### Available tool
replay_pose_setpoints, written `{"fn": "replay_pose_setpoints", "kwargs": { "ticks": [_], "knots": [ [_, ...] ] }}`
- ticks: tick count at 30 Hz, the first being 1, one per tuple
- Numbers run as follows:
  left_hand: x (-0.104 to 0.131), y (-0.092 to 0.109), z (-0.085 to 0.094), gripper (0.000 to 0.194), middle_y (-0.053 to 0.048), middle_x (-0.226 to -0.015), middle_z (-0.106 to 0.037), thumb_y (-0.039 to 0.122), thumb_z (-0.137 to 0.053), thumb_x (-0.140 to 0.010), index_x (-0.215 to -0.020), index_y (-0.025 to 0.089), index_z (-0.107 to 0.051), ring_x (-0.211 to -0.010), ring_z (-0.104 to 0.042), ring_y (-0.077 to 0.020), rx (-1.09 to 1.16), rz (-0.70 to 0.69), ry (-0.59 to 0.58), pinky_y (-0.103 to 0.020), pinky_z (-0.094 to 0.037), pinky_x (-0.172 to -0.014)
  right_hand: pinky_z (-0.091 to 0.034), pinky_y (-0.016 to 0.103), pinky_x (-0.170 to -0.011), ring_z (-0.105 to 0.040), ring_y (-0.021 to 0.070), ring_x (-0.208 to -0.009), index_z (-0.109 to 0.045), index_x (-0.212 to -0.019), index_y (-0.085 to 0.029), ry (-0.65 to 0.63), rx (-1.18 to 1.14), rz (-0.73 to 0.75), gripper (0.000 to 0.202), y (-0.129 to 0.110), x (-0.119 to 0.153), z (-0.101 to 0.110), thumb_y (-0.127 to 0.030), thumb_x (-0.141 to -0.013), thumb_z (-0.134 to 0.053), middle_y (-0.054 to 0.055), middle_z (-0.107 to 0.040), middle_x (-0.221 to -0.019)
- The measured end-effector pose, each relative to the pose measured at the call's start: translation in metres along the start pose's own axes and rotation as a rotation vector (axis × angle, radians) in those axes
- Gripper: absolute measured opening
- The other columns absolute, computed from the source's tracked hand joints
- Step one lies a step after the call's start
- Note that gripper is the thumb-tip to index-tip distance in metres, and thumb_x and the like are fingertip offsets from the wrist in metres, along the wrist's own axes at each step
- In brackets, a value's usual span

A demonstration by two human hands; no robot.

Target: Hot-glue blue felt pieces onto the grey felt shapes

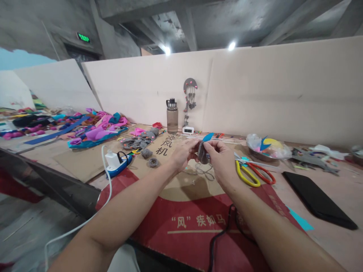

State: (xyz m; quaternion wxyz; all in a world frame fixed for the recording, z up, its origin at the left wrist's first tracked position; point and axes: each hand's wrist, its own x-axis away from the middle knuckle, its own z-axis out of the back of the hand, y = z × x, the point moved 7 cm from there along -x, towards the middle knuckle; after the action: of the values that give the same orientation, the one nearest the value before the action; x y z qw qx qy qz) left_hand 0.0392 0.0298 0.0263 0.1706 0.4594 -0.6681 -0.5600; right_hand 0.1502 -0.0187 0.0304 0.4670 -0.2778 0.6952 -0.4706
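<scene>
My left hand (pixel 185 153) and my right hand (pixel 219 153) meet above the cardboard, both closed on a small grey felt piece (pixel 202 154). A bright blue felt scrap (pixel 208 136) sticks up from its top, between the fingers of both hands. My fingers partly cover the grey piece, and any needle is too small to make out. Below the hands, loops of thin grey cord (pixel 208 175) lie on the cardboard. Close by my right wrist are scissors (pixel 248 173) with one yellow and one red handle.
A water bottle (pixel 172 117) and small clock (pixel 188 130) stand behind. A grey moon-shaped hanging (pixel 190 85) is on the partition. A power strip (pixel 119 164) with a white cable lies left, near grey yarn balls (pixel 146 153). Right are a bowl (pixel 265 153) and black phone (pixel 317 198).
</scene>
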Motion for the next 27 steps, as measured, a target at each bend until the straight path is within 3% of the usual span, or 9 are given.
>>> {"fn": "replay_pose_setpoints", "kwargs": {
  "ticks": [3,6,14,18,21,27],
  "knots": [
    [0.001,0.003,-0.001,0.042,0.002,-0.068,-0.058,0.051,-0.076,-0.072,-0.086,0.016,-0.058,-0.053,-0.054,-0.0086,-0.027,-0.018,0.005,-0.021,-0.043,-0.046,-0.035,0.025,-0.05,-0.045,0.0113,-0.055,-0.064,-0.078,-0.019,0.005,0.013,0.024,0.028,-0.002,-0.001,0.001,-0.046,-0.072,-0.069,-0.003,-0.055,-0.063],
    [0.001,0.005,0.002,0.043,0.003,-0.068,-0.059,0.042,-0.083,-0.065,-0.089,0.016,-0.058,-0.052,-0.054,-0.0077,-0.075,-0.045,0.041,-0.02,-0.043,-0.046,-0.04,0.027,-0.056,-0.048,0.0128,-0.06,-0.065,-0.079,-0.019,-0.009,0.014,0.024,0.027,-0.002,-0.001,0.001,-0.045,-0.074,-0.069,-0.002,-0.058,-0.067],
    [0.003,0.007,0.011,0.033,0.003,-0.068,-0.059,0.034,-0.081,-0.069,-0.087,0.014,-0.062,-0.049,-0.05,-0.0058,-0.139,-0.093,0.16,-0.017,-0.04,-0.039,-0.041,0.028,-0.061,-0.048,0.0135,-0.063,-0.063,-0.08,-0.021,-0.01,0.084,0.063,0.019,-0.009,0.005,-0.001,-0.039,-0.077,-0.066,-0.001,-0.057,-0.07],
    [0.003,0.006,0.008,0.031,-0.001,-0.076,-0.065,0.029,-0.082,-0.069,-0.086,0.014,-0.06,-0.065,-0.063,-0.0105,-0.017,-0.075,0.158,-0.023,-0.056,-0.057,-0.041,0.027,-0.06,-0.047,0.0127,-0.063,-0.061,-0.083,-0.02,-0.033,0.118,0.069,0.017,-0.012,0.007,-0.002,-0.036,-0.079,-0.065,-0.002,-0.056,-0.071],
    [0.005,0.009,0.004,0.033,-0.003,-0.082,-0.068,0.026,-0.083,-0.068,-0.087,0.013,-0.06,-0.075,-0.067,-0.013,0.056,-0.071,0.146,-0.031,-0.061,-0.072,-0.039,0.026,-0.057,-0.047,0.0122,-0.062,-0.06,-0.082,-0.021,-0.034,0.116,0.075,0.016,-0.012,0.007,-0.002,-0.036,-0.08,-0.064,-0.002,-0.055,-0.07],
    [0.007,0.014,0.003,0.034,-0.003,-0.085,-0.068,0.032,-0.083,-0.068,-0.086,0.013,-0.063,-0.075,-0.067,-0.0133,0.044,-0.074,0.138,-0.03,-0.061,-0.07,-0.038,0.026,-0.057,-0.047,0.0121,-0.062,-0.06,-0.08,-0.02,-0.039,0.134,0.067,0.017,-0.01,0.006,-0.003,-0.036,-0.079,-0.064,-0.002,-0.056,-0.07]
  ]
}}
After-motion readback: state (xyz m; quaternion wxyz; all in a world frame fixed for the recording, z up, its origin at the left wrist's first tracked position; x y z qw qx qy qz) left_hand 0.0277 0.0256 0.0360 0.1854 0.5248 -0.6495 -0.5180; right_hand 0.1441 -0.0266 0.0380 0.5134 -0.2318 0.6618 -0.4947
